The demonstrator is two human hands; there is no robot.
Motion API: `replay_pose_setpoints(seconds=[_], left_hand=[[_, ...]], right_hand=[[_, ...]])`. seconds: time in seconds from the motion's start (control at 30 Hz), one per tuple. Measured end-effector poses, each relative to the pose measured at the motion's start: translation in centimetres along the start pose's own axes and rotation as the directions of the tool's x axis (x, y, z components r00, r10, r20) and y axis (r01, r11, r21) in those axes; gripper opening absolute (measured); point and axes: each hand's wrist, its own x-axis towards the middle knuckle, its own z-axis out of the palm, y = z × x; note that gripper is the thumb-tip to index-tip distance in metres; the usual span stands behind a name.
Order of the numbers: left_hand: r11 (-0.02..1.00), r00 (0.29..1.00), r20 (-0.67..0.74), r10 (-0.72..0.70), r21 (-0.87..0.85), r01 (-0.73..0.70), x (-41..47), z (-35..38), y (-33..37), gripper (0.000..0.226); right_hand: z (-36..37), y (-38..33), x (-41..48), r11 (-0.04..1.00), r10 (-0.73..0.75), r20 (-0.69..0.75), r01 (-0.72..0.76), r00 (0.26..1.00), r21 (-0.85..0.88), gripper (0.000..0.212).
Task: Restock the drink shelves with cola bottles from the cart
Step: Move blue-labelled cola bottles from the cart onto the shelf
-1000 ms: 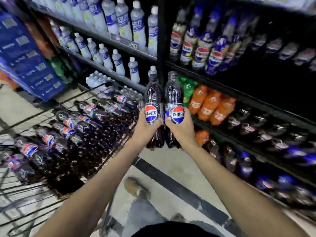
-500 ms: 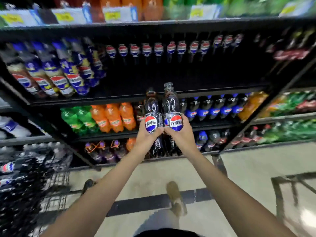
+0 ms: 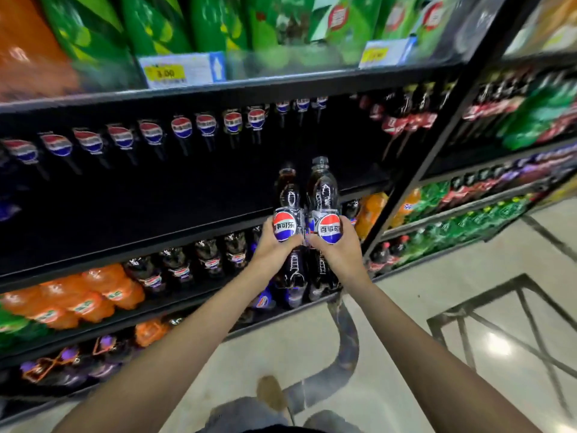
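- Handling (judged): full bottles, fairly heavy, stiff, smooth plastic likely slippery; best gripped at the labelled waist.
- Look: dark cola, round red-white-blue labels.
- Left hand (image 3: 271,248) is clamped on left bottle (image 3: 288,195), right hand (image 3: 338,254) on right bottle (image 3: 323,189).
- Both are held upright, touching, before the dark shelf (image 3: 125,247).

2 bottles (image 3: 307,214) side-by-side before shelf (image 3: 156,245)
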Motion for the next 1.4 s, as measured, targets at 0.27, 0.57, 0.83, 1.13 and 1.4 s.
replay_pose_setpoints(seconds=[0.27,0.57,0.83,1.13,1.4], left_hand=[[0.991,0.994,-0.012,0.108,0.081,-0.107,8.3,4.0,4.0,0.076],[0.963,0.959,-0.181,0.216,0.202,-0.179,16.5,7.7,5.6,0.087],[0.938,0.912,-0.284,0.296,0.266,-0.222,21.3,9.9,5.3,0.082],[0.906,0.892,-0.289,0.348,0.349,-0.240,21.8,10.2,4.1,0.085],[0.907,0.915,-0.316,0.250,0.408,-0.107,20.9,10.1,1.7,0.073]], right_hand=[[-3.0,-1.1,10.2,0.996,-0.070,0.052,0.072,0.996,-0.045,0.055],[-4.4,-1.4,21.3,0.991,-0.109,0.169,0.119,0.980,-0.055,0.073],[-4.5,-0.6,27.5,0.976,-0.191,0.219,0.208,0.957,-0.059,0.070],[-4.0,1.0,28.5,0.977,-0.198,0.296,0.214,0.935,-0.023,0.078],[-4.4,4.4,27.9,0.974,-0.181,0.307,0.213,0.934,-0.073,0.071]])
